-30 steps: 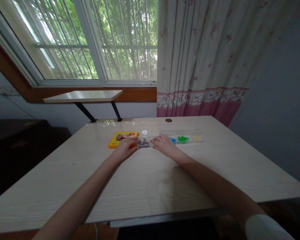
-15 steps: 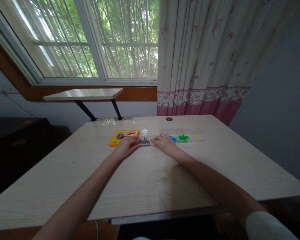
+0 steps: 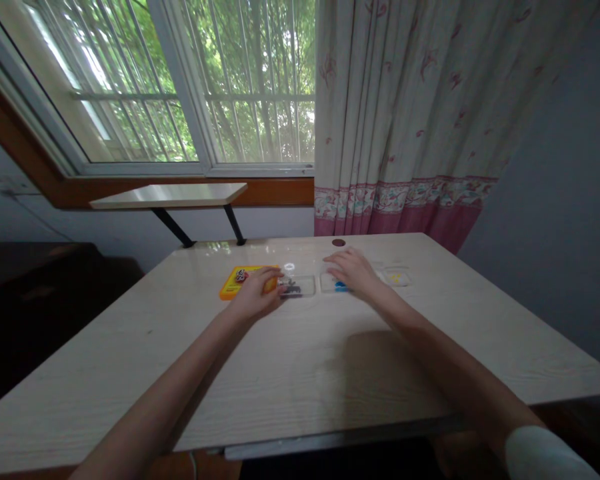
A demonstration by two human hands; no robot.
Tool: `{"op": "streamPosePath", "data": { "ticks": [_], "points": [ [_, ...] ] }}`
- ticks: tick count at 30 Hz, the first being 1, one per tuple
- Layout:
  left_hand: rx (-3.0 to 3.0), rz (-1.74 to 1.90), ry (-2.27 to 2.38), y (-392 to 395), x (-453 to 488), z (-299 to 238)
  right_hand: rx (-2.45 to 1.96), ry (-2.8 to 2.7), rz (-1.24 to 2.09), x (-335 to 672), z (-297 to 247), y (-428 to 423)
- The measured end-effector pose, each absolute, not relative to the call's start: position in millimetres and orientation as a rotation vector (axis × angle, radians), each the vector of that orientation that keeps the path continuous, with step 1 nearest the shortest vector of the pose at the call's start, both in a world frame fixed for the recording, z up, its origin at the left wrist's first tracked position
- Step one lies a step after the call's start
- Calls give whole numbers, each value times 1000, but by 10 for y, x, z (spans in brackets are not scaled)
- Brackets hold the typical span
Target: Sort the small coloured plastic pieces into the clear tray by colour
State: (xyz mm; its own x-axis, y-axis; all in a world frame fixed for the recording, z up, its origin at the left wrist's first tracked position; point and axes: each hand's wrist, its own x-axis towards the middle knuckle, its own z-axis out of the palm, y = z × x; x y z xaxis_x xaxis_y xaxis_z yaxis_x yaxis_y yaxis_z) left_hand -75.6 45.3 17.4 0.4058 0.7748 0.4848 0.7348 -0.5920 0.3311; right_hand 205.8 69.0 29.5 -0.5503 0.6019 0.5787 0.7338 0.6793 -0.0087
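Note:
My left hand [image 3: 257, 293] rests at the left end of a clear plastic box [image 3: 307, 287] with dark small pieces in it. Its thumb and fingers are apart, the fingertips at the box's edge; whether they press on it is hard to see. Just behind this hand lies a yellow-orange box [image 3: 226, 291] with a printed lid, partly covered by the fingers. My right hand [image 3: 355, 272] hovers over a clear compartment tray [image 3: 325, 283], fingers spread and nothing visible in them. Blue pieces [image 3: 341, 286] show beneath it. Yellow pieces [image 3: 395, 277] sit in the tray's right compartment.
The pale wooden table [image 3: 300, 360] carries everything. A raised shelf [image 3: 173, 195] on black legs stands at its back left. A round dark cable hole [image 3: 339, 243] is near the back edge. A curtain [image 3: 400, 133] hangs behind, beside a barred window [image 3: 260, 87].
My right hand has left the clear box's right end and moved right, over the tray, now hiding the green pieces. My left hand has stayed at the box's left end.

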Motion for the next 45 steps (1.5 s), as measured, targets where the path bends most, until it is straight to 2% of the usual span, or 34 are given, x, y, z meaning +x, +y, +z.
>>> {"op": "streamPosePath", "data": {
  "ticks": [9,20,27,45],
  "points": [
    [2559,872,1343,887,-28,502,-1362,-2290,-451,2491,425,844],
    [2718,722,1171,597,90,261,-1086,-2370,-224,2566,127,568],
    [2850,753,1023,504,41,24,-992,-2357,-175,2544,-102,490],
    [2794,787,1049,493,-55,-33,-946,-2332,-43,2511,-199,497]
  ]
}}
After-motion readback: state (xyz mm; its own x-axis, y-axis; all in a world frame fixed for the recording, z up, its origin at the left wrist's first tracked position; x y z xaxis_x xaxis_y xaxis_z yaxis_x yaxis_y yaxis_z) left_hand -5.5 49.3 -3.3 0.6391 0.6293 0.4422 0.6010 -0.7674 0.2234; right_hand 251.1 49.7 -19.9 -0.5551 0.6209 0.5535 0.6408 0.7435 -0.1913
